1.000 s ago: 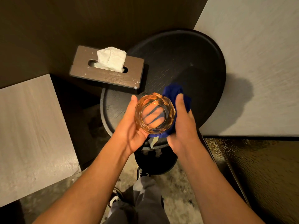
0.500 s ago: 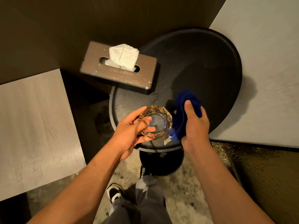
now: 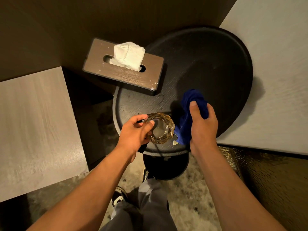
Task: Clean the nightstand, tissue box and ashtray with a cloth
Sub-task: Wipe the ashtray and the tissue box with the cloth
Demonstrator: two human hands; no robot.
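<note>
At the near edge of the round black nightstand point(image 3: 208, 64) our left hand point(image 3: 133, 132) grips the amber glass ashtray point(image 3: 160, 128), fingers curled over its rim, and we cannot tell if it rests on the top or hangs just above it; just beside it our right hand point(image 3: 202, 125) clutches the bunched blue cloth point(image 3: 188, 114), thumb pressed on top, while the wooden tissue box point(image 3: 123, 72) sits at the far left edge, a white tissue point(image 3: 128, 55) sticking out

one round nightstand point(image 3: 208, 64), one tissue box point(image 3: 123, 75) (wooden), one ashtray point(image 3: 160, 129), one cloth point(image 3: 188, 124), two hands
</note>
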